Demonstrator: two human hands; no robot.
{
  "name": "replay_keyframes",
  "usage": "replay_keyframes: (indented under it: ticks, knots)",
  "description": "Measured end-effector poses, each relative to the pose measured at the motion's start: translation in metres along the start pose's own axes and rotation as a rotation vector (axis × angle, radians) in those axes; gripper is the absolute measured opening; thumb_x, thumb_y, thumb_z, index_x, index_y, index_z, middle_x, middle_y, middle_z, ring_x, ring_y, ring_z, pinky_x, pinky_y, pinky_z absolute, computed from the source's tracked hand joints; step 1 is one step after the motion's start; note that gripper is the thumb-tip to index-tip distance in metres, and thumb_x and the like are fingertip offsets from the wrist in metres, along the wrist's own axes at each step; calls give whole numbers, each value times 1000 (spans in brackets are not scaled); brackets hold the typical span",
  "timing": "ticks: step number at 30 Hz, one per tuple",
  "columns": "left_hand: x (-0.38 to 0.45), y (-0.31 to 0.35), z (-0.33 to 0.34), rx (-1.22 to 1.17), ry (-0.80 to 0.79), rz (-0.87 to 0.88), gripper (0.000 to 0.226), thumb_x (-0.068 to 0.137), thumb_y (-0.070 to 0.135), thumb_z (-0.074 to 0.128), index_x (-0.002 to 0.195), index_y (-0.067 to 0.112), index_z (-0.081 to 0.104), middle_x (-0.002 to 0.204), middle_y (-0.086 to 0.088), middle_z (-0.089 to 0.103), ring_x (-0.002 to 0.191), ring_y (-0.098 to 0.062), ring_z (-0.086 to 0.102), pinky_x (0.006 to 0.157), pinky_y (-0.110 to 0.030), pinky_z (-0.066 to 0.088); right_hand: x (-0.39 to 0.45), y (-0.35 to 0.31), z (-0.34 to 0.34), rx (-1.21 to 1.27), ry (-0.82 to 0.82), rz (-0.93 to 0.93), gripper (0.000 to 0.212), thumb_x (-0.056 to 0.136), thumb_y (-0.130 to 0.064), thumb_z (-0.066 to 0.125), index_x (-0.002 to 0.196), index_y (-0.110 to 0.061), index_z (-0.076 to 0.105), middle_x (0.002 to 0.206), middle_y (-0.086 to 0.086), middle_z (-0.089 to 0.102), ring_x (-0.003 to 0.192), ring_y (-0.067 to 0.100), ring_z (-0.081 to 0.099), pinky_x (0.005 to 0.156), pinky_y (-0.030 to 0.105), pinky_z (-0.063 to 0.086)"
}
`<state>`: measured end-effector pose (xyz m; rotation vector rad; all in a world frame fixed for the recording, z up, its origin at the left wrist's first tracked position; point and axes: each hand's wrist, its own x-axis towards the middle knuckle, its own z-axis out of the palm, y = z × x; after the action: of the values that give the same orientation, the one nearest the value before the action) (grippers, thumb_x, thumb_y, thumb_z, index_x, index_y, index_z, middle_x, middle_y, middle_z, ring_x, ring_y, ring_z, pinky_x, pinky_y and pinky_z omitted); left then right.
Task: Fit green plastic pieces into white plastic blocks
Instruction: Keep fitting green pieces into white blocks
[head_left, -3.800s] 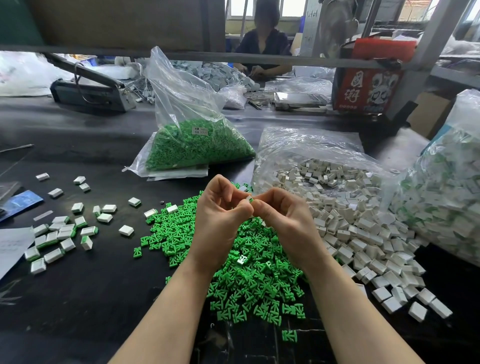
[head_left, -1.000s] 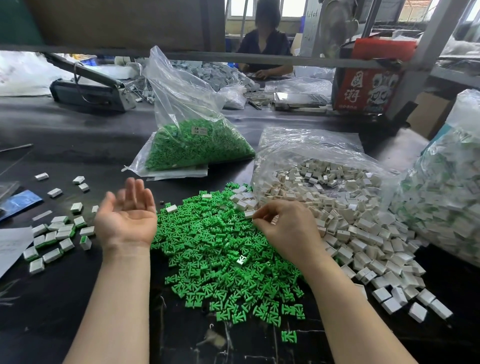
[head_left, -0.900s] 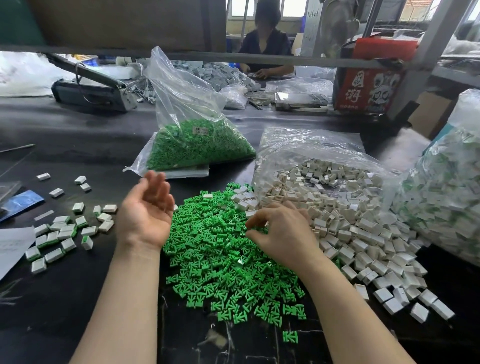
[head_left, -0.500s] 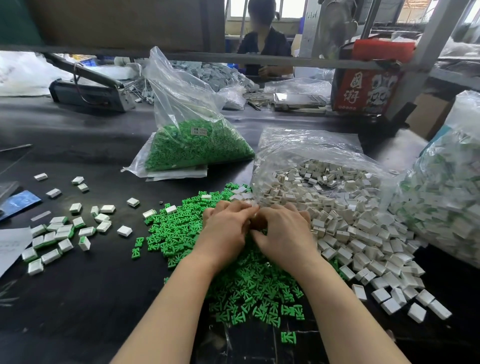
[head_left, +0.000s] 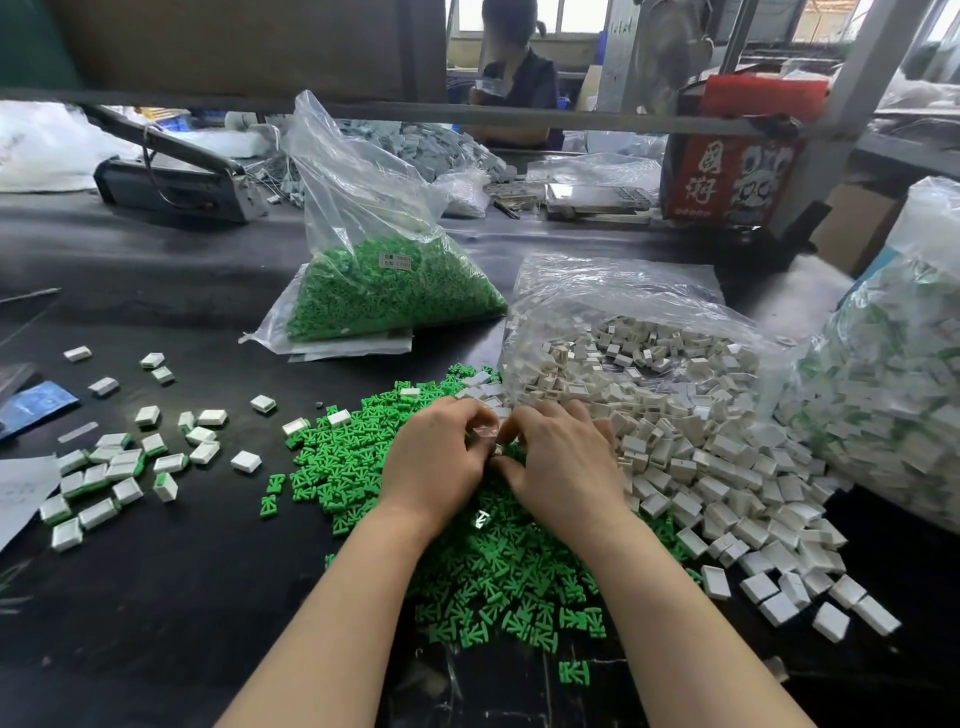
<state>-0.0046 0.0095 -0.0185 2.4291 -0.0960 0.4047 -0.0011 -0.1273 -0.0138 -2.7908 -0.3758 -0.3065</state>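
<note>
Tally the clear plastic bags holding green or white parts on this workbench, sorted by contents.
Bag of green pieces: 1
Bag of white blocks: 1
Bag of mixed white-and-green parts: 1
Total: 3

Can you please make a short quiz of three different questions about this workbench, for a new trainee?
1. True or false: the loose green pieces lie left of the white blocks.
2. Where do the finished blocks lie? A) far left on the table B) inside the sealed green bag C) on the red box
3. Fill in: the left hand and right hand meet above the ____ pile.

Key: 1 true; 2 A; 3 green
</note>
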Motion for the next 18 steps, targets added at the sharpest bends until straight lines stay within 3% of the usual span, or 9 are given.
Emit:
replay_keyframes:
  ticks: [6, 12, 16, 18]
  knots:
    - [2, -1, 1, -124, 67, -74, 32, 85, 7, 70, 116, 17, 71, 103, 8, 62, 96, -10, 60, 91, -14, 40, 1, 0, 1, -52, -41, -52, 32, 92, -47, 58, 123, -40, 59, 126, -6, 54, 121, 21, 42, 98, 42, 32]
    - [2, -2, 1, -308, 62, -146, 24, 85, 7, 71, 102, 24, 76, 97, 12, 62, 81, -4, 62, 81, -21, 51, 0, -2, 0, -35, -23, -85, 20, 92, -40, 59, 108, -33, 66, 115, -5, 57, 114, 21, 46, 94, 41, 34]
    - [2, 2, -1, -524, 48, -215, 23, 83, 0, 72, 92, 22, 74, 86, 4, 74, 80, -18, 71, 74, -27, 59, -1, -1, 2, -1, -6, -84, 19, 91, -36, 59, 106, -26, 64, 113, -5, 59, 112, 20, 49, 96, 40, 36]
    - [2, 4, -3, -636, 55, -237, 25, 79, -4, 75, 91, 18, 72, 85, -3, 75, 80, -22, 72, 76, -31, 60, 0, 1, 0, 147, 43, -52, 12, 90, -31, 62, 99, -24, 64, 104, -7, 65, 104, 17, 55, 95, 37, 42]
